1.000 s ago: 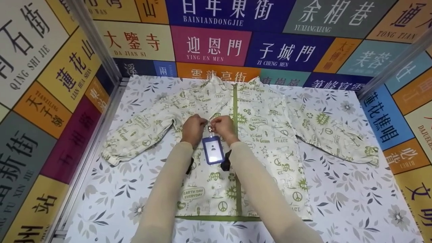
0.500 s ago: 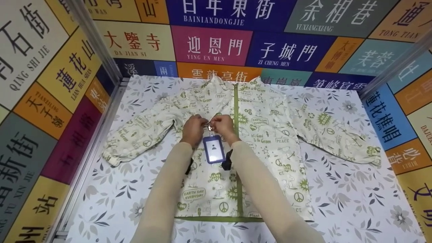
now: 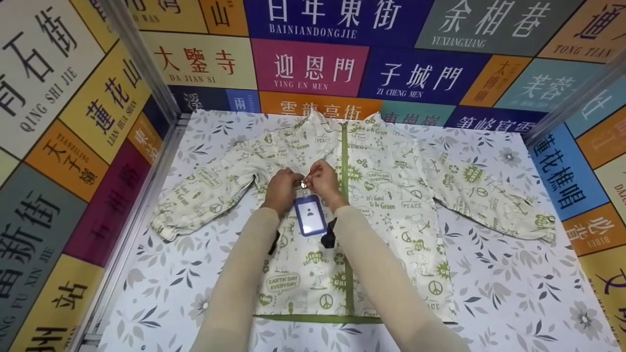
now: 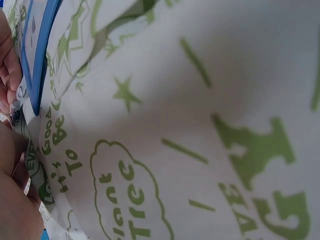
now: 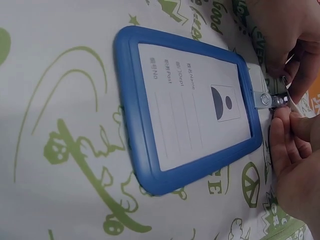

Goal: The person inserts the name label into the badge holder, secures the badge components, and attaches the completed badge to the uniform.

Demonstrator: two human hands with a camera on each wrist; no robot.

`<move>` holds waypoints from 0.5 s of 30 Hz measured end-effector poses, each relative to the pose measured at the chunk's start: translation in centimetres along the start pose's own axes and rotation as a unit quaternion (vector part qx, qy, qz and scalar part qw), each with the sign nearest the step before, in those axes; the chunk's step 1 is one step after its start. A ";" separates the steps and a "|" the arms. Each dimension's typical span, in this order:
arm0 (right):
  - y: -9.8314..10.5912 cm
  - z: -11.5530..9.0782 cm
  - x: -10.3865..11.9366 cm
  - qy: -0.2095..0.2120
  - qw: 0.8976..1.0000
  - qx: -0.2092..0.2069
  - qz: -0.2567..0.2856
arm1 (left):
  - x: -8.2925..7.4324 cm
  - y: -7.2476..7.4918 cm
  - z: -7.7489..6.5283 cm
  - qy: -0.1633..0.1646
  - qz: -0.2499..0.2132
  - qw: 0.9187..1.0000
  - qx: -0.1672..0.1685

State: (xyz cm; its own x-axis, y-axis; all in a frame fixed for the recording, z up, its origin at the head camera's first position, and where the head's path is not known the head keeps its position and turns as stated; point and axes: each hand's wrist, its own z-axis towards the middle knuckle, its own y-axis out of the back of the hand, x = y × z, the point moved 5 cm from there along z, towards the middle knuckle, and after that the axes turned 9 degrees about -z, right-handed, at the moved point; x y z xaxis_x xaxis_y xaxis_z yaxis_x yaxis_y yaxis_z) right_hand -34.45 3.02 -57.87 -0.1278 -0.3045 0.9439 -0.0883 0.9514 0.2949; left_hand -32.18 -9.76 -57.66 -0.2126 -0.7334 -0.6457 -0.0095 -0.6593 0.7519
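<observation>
A blue-framed ID badge [image 3: 311, 216] lies on a cream jacket [image 3: 389, 208] with green print, its card facing up. The metal badge clip [image 5: 281, 100] sits at its top on a clear strap. My left hand [image 3: 281, 191], fingers curled, pinches at the clip from the left; the exact grip is partly hidden. My right hand [image 3: 324, 186] is close on the other side, thumb and finger pinching a pale edge of jacket fabric beside the clip. In the right wrist view, the left hand [image 5: 287, 37] appears above the clip and the right hand [image 5: 297, 155] below it.
The jacket is spread flat, sleeves out, on a white floral tabletop [image 3: 508, 274]. A green strip [image 3: 344, 161] runs down its front. Walls with coloured street-name panels [image 3: 308, 66] enclose the left, back and right sides, with a metal post [image 3: 146, 63] at the back left.
My right fingers have lifted slightly, and the fabric edge once stretched up from the fingertips no longer shows that way. The left hand stays at the clip; the badge barely moves.
</observation>
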 end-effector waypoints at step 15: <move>-0.1 0.2 0.4 0.007 0.991 0.025 -0.131 | 0.5 0.8 0.0 0.046 -0.035 0.997 -0.043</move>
State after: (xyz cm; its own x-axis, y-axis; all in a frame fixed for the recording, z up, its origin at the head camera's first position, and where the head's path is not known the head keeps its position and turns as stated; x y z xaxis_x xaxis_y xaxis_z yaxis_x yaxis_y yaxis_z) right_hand -34.68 2.76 -57.60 -0.0804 -0.5405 0.8375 -0.1656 0.8358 0.5235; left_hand -32.24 -10.62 -57.37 -0.1241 -0.6946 -0.7086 0.0630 -0.7182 0.6930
